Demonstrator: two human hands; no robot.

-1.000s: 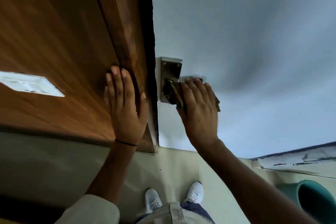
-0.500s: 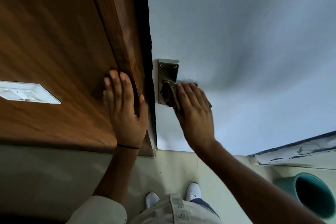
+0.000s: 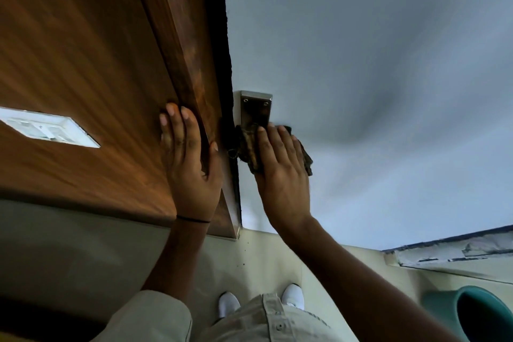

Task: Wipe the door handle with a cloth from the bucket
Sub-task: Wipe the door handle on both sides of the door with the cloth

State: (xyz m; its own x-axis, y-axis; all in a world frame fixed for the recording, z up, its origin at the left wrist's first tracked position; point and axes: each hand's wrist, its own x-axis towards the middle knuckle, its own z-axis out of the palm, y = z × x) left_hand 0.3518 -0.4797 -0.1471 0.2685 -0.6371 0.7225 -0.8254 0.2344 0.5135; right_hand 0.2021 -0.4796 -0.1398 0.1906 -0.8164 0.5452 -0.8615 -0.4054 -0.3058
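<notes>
— What is standing on the floor (image 3: 277, 253)?

— A person's two white shoes (image 3: 229, 303) are standing on the pale floor, near the bottom of the wooden door frame (image 3: 230, 228).

— And at the right side?

— A teal bucket (image 3: 477, 314) is sitting on the floor near the right edge, close to the wall. Some small dark specks (image 3: 241, 264) are lying between the shoes and the frame.
</notes>
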